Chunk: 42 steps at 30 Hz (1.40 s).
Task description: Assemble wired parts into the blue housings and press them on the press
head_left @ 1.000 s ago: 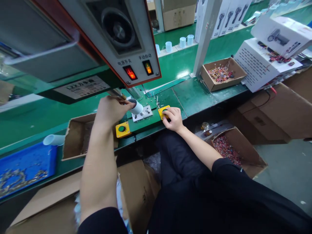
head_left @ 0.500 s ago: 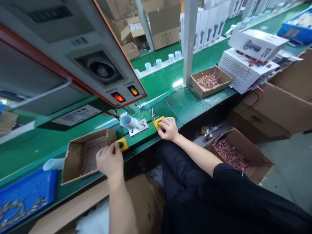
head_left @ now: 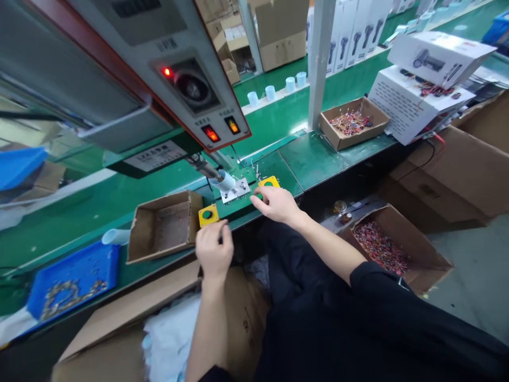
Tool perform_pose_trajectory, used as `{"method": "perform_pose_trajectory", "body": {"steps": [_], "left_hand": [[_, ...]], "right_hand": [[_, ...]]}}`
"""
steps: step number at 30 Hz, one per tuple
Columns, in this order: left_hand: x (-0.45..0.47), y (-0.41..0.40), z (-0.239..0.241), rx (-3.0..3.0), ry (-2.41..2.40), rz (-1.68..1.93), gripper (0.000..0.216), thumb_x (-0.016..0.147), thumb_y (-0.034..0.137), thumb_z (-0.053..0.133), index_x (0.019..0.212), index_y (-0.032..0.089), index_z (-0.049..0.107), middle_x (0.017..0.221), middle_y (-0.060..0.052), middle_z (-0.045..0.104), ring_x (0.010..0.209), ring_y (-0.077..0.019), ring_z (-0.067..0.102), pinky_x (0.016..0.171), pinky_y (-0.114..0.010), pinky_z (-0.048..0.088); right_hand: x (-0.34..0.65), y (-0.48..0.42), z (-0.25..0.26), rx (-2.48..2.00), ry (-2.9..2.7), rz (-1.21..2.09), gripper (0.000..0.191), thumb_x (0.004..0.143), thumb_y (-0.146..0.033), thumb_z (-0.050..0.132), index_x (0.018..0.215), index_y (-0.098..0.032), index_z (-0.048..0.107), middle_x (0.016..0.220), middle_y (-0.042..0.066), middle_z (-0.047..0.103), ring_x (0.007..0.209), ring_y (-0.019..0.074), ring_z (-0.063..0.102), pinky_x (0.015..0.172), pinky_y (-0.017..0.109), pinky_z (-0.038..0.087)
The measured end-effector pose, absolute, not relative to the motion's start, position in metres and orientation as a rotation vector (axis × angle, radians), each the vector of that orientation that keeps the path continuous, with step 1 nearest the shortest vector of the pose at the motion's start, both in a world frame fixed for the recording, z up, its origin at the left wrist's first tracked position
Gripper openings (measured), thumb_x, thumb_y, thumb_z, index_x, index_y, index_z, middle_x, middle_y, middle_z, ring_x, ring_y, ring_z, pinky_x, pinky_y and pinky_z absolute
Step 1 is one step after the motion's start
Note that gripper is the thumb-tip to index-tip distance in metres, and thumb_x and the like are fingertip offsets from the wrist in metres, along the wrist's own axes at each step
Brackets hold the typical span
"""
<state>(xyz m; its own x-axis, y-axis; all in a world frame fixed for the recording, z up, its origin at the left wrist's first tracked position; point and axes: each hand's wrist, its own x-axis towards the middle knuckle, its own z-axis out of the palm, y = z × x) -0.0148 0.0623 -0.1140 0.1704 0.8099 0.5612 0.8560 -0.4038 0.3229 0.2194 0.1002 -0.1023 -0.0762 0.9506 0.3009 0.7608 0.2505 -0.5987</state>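
The pale blue, round plastic cup [head_left: 226, 182] sits on the flat silver metal plate [head_left: 240, 191]. It looks light, stiff and a bit slippery; its round sides seem best to hold. The left hand [head_left: 214, 248] and right hand [head_left: 279, 204] are half open, holding nothing.

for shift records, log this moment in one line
left hand: near left button | right hand: near right button | press rod: in cup

Your green bench [head_left: 308, 159] bears a blue tray [head_left: 85, 261], two cardboard boxes [head_left: 170, 225], two yellow button boxes [head_left: 213, 210] and a vented white case [head_left: 401, 109].
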Motion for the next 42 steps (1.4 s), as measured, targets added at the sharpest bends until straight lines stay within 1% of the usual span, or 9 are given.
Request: {"method": "perform_pose_trajectory", "body": {"steps": [3, 6, 11, 15, 23, 29, 32, 36, 42], "left_hand": [[0.026, 0.014, -0.127, -2.451, -1.551, -1.241, 0.016, 0.096, 0.030, 0.057, 0.090, 0.023, 0.070, 0.086, -0.009, 0.076, 0.083, -0.0255, 0.070, 0.086, -0.044, 0.055], [0.057, -0.014, -0.140, -2.519, -1.489, -1.321, 0.012, 0.093, 0.025, 0.058, 0.088, 0.025, 0.068, 0.082, -0.008, 0.073, 0.077, -0.0246, 0.069, 0.081, -0.045, 0.056], [0.079, -0.025, -0.146, -2.557, -1.688, -1.270, 0.023, 0.083, 0.019, 0.061, 0.105, 0.023, 0.068, 0.109, -0.015, 0.070, 0.106, -0.0319, 0.066, 0.096, -0.051, 0.055], [0.088, -0.032, -0.151, -2.733, -1.712, -1.305, 0.028, 0.078, 0.014, 0.059, 0.103, 0.024, 0.066, 0.108, -0.012, 0.067, 0.104, -0.0330, 0.064, 0.096, -0.052, 0.055], [0.090, -0.024, -0.199, -2.525, -1.799, -1.585, 0.037, 0.083, 0.019, 0.057, 0.118, 0.033, 0.061, 0.118, -0.014, 0.065, 0.114, -0.0417, 0.063, 0.093, -0.064, 0.055], [0.096, -0.024, -0.210, -2.735, -1.411, -1.537, 0.029, 0.087, 0.015, 0.057, 0.112, 0.029, 0.066, 0.108, -0.010, 0.068, 0.098, -0.0316, 0.070, 0.082, -0.047, 0.062], [0.100, -0.018, -0.202, -2.460, -1.510, -1.551, 0.026, 0.088, 0.015, 0.056, 0.112, 0.021, 0.065, 0.107, -0.012, 0.068, 0.096, -0.0308, 0.068, 0.081, -0.046, 0.061], [0.107, -0.018, -0.191, -2.601, -1.408, -1.560, 0.025, 0.087, 0.009, 0.052, 0.103, 0.022, 0.065, 0.102, -0.008, 0.069, 0.091, -0.0261, 0.066, 0.080, -0.040, 0.058], [0.115, -0.023, -0.185, -2.396, -1.525, -1.665, 0.030, 0.083, 0.004, 0.052, 0.106, 0.019, 0.064, 0.101, -0.009, 0.068, 0.094, -0.0266, 0.064, 0.083, -0.040, 0.057]], "right_hand": [[0.210, 0.074, -0.091, -1.690, -2.099, 0.509, 0.034, 0.111, -0.043, 0.043, 0.130, -0.027, 0.066, 0.089, 0.005, 0.075, 0.082, 0.0226, 0.073, 0.077, 0.031, 0.050], [0.202, 0.065, -0.093, -1.800, -2.299, 0.628, 0.031, 0.108, -0.029, 0.044, 0.127, -0.021, 0.068, 0.101, 0.014, 0.077, 0.095, 0.0308, 0.077, 0.082, 0.037, 0.054], [0.195, 0.069, -0.113, -1.824, -2.393, 0.919, 0.037, 0.108, -0.032, 0.043, 0.109, -0.013, 0.074, 0.102, 0.021, 0.077, 0.101, 0.0326, 0.078, 0.085, 0.040, 0.058], [0.193, 0.070, -0.124, -1.881, -2.387, 1.030, 0.043, 0.108, -0.038, 0.046, 0.091, -0.012, 0.077, 0.092, 0.019, 0.078, 0.089, 0.0285, 0.080, 0.077, 0.035, 0.061], [0.192, 0.071, -0.128, -1.966, -2.372, 1.036, 0.034, 0.103, -0.040, 0.058, 0.099, -0.014, 0.080, 0.102, 0.017, 0.080, 0.102, 0.0327, 0.079, 0.082, 0.041, 0.066], [0.195, 0.077, -0.140, -2.007, -2.321, 1.052, 0.051, 0.105, -0.050, 0.046, 0.107, -0.012, 0.079, 0.104, 0.019, 0.079, 0.104, 0.0358, 0.079, 0.084, 0.046, 0.066], [0.196, 0.080, -0.144, -2.005, -2.304, 1.083, 0.050, 0.104, -0.051, 0.048, 0.104, -0.012, 0.080, 0.100, 0.019, 0.079, 0.101, 0.0349, 0.079, 0.082, 0.043, 0.065], [0.196, 0.081, -0.143, -2.006, -2.271, 1.093, 0.050, 0.104, -0.050, 0.048, 0.107, -0.011, 0.080, 0.104, 0.021, 0.079, 0.104, 0.0366, 0.078, 0.086, 0.044, 0.063], [0.196, 0.089, -0.138, -1.986, -2.280, 1.118, 0.066, 0.102, -0.066, 0.047, 0.110, -0.009, 0.079, 0.105, 0.025, 0.078, 0.102, 0.0369, 0.078, 0.083, 0.042, 0.060]]}}
